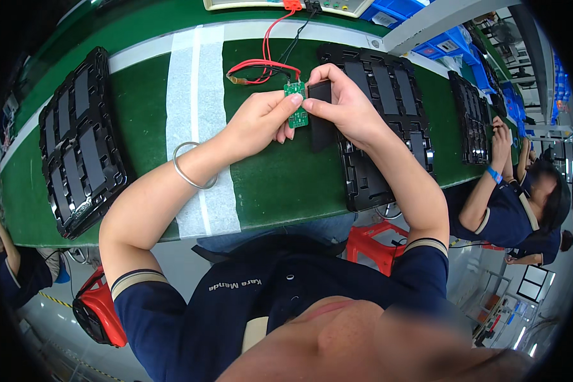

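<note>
My left hand [261,120] is closed on a small green circuit board [298,119], its thumb lying across the face. Red leads [261,63] and a black lead reach the board's upper edge. My right hand [350,105] grips a flat black rectangular block [322,135] that stands close against the board's right side. The right thumb tip comes up to the board's edge. Where block and board meet is partly covered by my fingers, so I cannot tell whether they are joined.
Black moulded trays with grey flat pieces stand left [83,140] and right [385,95] on the green bench [280,184]. A white strip [200,121] crosses the bench. A light-coloured instrument [337,5] at the back holds the leads' plugs. A co-worker [503,204] sits to the right.
</note>
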The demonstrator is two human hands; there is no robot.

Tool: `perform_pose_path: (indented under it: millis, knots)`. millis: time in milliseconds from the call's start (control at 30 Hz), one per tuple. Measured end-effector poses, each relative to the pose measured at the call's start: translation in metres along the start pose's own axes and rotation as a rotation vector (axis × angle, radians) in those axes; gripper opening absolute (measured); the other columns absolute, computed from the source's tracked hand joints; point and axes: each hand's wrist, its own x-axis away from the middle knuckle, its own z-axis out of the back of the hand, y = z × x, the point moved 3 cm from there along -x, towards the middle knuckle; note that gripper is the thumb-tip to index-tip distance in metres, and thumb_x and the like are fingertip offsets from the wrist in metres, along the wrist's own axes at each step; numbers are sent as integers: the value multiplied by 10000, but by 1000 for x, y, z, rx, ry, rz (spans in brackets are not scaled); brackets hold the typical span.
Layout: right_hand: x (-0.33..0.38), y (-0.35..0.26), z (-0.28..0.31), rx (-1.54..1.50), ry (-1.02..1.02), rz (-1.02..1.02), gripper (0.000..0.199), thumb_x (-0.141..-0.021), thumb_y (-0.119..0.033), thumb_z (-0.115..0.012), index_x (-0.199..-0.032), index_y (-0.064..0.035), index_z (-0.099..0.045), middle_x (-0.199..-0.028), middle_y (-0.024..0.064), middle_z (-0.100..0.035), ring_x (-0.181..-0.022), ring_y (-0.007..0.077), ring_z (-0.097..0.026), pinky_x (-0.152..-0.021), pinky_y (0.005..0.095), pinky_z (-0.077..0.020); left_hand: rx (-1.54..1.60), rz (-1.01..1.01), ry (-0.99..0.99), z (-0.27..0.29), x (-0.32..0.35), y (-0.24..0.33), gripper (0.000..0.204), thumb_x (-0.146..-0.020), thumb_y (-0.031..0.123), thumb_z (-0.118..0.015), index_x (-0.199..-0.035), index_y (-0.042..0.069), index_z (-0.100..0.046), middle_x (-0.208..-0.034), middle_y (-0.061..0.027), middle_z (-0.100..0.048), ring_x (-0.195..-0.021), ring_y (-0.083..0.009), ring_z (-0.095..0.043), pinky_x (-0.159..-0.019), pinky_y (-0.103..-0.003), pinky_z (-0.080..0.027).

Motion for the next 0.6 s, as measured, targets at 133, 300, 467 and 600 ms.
perform_pose_path:
  millis: [133,300,467,600]
  knots:
    - [-2,3,1,63,45,51,262,-743,-52,-626,-911,-59,-424,-797,-2,-490,-722,53,-462,-623,198,-388,-49,-1,8,0,0,2,366,-904,314,-403,-750,13,-541,-553,-28,-522,-471,-74,-494,-450,-198,-399]
    - [1,1,-1,92,55,-17,271,-746,-38,-624,-924,-57,-421,-847,2,-478,-792,54,-454,-705,204,-390,-77,-13,16,0,1,1,365,-905,310,-402,-762,8,-550,-544,-29,-520,-464,-77,-497,-441,-201,-397]
    - [1,4,-1,52,23,-24,274,-751,-39,-621,-935,-56,-419,-876,7,-472,-824,55,-455,-745,202,-393,-90,-15,26,0,2,-1,365,-907,308,-401,-771,9,-558,-532,-27,-513,-458,-77,-498,-433,-201,-394]
    - [2,1,-2,49,70,6,274,-743,-54,-634,-920,-56,-424,-807,1,-491,-748,58,-466,-665,206,-398,-69,-21,26,-1,2,4,366,-907,312,-402,-759,12,-552,-526,-26,-508,-458,-76,-497,-432,-201,-392]
